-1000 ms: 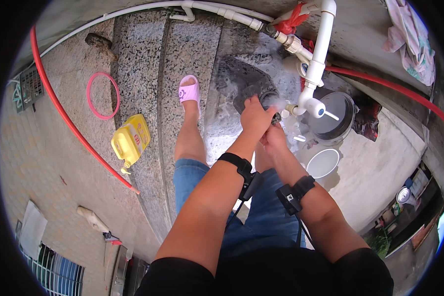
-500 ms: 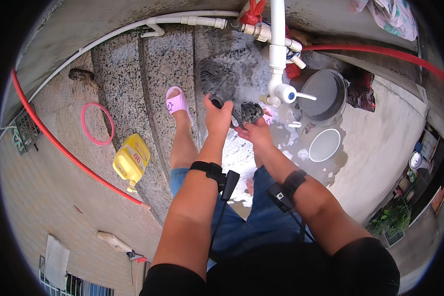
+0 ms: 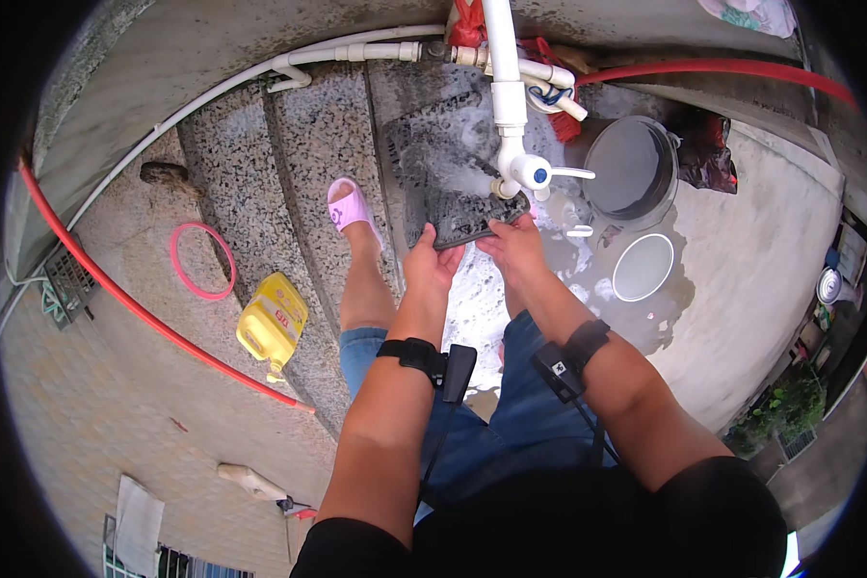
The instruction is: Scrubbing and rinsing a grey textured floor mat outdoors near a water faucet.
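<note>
A dark, flat floor mat [image 3: 462,214] with a thin raised edge lies tilted under the white tap [image 3: 525,171]. Water [image 3: 458,178] gushes from the spout and splashes over it toward the wall. My left hand [image 3: 433,266] grips the mat's near edge at its left, thumb on top and fingers beneath. Farther right, my right hand [image 3: 513,248] pinches the same edge near the corner. The fingers under the mat are partly hidden. Part of the far end blends with the wet dark ground, so its outline there is unclear.
Right of the tap stands a bucket of greyish water [image 3: 631,169], with a white oval basin [image 3: 643,268] nearer me. Stone steps [image 3: 313,183] rise at left, beside a yellow jug [image 3: 273,323] and a pink ring [image 3: 202,260]. Red hoses [image 3: 116,275] and white pipes [image 3: 376,51] run around.
The mat was bent and curled between my hands; now it is spread out under the tap. Water now runs hard from the spout. My view has shifted slightly.
</note>
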Demonstrator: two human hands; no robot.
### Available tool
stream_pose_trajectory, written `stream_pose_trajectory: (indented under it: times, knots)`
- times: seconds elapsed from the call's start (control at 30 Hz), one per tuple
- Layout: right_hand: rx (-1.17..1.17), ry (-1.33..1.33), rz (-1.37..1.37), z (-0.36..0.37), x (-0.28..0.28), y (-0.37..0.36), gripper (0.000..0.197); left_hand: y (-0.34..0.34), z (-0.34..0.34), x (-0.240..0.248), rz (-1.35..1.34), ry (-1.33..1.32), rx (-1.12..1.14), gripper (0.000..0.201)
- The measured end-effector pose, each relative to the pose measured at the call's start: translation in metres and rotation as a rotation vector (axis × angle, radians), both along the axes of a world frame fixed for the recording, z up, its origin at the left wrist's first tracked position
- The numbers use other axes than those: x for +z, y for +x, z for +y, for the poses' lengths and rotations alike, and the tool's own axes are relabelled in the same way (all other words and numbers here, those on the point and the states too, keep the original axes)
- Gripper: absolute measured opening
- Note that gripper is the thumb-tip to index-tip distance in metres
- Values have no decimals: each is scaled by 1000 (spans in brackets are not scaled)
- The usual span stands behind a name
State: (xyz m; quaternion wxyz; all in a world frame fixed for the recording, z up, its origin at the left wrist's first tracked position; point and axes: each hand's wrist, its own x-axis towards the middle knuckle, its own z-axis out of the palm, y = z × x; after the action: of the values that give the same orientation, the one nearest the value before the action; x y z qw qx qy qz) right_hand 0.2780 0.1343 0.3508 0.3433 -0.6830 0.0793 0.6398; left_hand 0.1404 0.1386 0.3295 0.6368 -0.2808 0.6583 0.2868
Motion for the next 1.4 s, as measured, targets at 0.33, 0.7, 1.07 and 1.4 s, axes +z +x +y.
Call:
stream_pose_trajectory:
  times: [0.33,0.7,1.07,1.4]
  knots:
    - [-153,-68,101,39,-12,-14,25,-4,-11,-12,-114,-13,236,35]
    - [141,-280,114,25,-9,4,22,-8,-20,-1,-110,-54,202,28]
    - [377,44,130,72,-28,13,16,12,-11,26,110,74,-161,24]
    - [-280,159,529,55,-53,-15,11,30,5,47,94,190,-337,22]
